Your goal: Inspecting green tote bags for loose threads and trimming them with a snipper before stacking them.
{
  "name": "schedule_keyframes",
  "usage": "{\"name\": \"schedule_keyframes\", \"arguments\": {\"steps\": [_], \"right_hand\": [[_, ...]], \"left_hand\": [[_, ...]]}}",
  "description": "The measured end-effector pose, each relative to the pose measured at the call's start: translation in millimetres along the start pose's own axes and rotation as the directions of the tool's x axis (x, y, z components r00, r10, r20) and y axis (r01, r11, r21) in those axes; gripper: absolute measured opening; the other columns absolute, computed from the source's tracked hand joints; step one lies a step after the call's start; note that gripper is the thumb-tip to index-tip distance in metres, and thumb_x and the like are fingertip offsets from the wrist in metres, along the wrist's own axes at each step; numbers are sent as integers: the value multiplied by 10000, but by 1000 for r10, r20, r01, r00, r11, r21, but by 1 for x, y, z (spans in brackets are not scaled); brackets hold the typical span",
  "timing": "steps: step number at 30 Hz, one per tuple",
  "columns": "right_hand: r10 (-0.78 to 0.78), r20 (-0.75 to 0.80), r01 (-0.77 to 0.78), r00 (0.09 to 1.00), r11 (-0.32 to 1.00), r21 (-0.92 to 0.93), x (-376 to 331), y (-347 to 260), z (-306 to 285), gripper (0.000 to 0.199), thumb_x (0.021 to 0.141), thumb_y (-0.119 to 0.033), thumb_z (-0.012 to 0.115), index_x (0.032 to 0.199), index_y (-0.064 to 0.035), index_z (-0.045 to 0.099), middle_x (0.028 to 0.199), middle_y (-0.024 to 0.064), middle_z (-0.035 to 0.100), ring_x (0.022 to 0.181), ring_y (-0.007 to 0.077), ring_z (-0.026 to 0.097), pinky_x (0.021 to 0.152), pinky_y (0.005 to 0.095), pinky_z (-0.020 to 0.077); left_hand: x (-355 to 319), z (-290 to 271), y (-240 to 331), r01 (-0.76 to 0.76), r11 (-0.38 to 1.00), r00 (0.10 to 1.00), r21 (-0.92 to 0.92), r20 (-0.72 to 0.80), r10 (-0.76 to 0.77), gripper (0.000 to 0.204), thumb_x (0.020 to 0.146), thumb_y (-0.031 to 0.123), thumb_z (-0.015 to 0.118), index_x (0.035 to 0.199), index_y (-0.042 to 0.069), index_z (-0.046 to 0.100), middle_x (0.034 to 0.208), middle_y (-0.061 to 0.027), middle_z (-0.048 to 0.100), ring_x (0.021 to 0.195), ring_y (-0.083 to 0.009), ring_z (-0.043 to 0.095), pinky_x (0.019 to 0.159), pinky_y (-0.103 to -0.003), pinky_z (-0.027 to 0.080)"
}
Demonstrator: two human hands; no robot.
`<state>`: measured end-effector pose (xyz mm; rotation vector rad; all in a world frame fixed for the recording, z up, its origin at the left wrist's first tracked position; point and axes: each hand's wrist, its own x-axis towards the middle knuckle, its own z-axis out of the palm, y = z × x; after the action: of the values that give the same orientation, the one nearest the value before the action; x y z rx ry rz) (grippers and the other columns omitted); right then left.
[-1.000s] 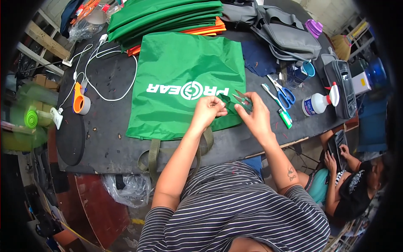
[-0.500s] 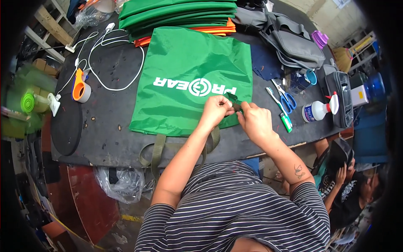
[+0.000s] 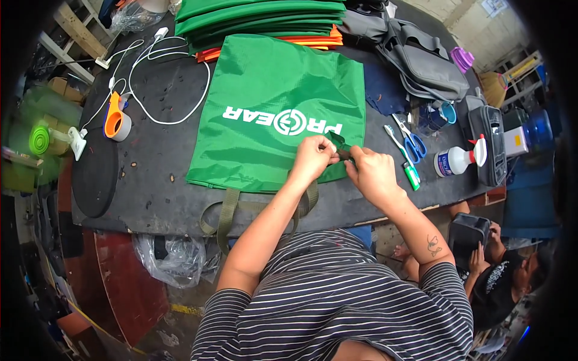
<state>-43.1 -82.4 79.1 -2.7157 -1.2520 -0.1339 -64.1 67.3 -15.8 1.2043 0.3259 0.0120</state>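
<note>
A green tote bag point(image 3: 265, 90) with white printing lies flat on the dark table, its olive strap point(image 3: 226, 212) hanging toward me. At the bag's near right edge, a dark green flap of fabric point(image 3: 338, 139) is lifted. My left hand point(image 3: 313, 157) pinches the bag's edge there, fingertips pressed together. Close beside it, my right hand point(image 3: 373, 171) is closed, thumb and forefinger meeting at a small dark piece between the hands. Whether that piece is part of the bag or a small tool cannot be made out.
Folded green bags point(image 3: 259, 18) are stacked at the back, over orange ones. Scissors point(image 3: 414, 144), a toothbrush point(image 3: 394, 141), a green-capped marker point(image 3: 412, 178) and a spray bottle point(image 3: 453, 161) lie right. Left are a tape dispenser point(image 3: 115, 123) and white cable point(image 3: 133, 90). Another person point(image 3: 500, 283) sits lower right.
My hands stay at the same spot on the bag's edge, with the right drawn slightly away from the left. The other person has lowered a dark case.
</note>
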Motion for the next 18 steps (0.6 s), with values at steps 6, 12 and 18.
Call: {"name": "schedule_keyframes", "arguments": {"steps": [6, 12, 18], "right_hand": [[-30, -6, 30, 1000, 998, -48, 2, 0, 7, 135, 796, -163, 640, 835, -61, 562, 672, 114, 617, 570, 283, 636, 509, 402, 495], [1, -16, -1, 1000, 1000, -31, -3, 0, 3, 128, 797, -158, 636, 826, -57, 563, 663, 113, 613, 567, 285, 634, 512, 400, 496], [19, -33, -19, 999, 1000, 1, -9, -1, -3, 134, 790, -144, 641, 827, -41, 563, 665, 119, 607, 573, 288, 633, 518, 404, 495]], "left_hand": [[0, 1, -3, -35, 994, 999, 106, 3, 35, 56, 889, -22, 577, 862, -68, 593, 815, -113, 635, 760, -171, 668, 695, -275, 595], [-2, 1, 0, -2, 1000, 1000, -15, -15, 1, 66, 890, -11, 585, 876, -74, 599, 823, -120, 643, 752, -171, 668, 686, -278, 594], [-3, 0, 5, -39, 998, 999, -49, -13, 39, 86, 866, 6, 632, 904, -71, 634, 823, -118, 660, 743, -161, 668, 687, -272, 590]]}}
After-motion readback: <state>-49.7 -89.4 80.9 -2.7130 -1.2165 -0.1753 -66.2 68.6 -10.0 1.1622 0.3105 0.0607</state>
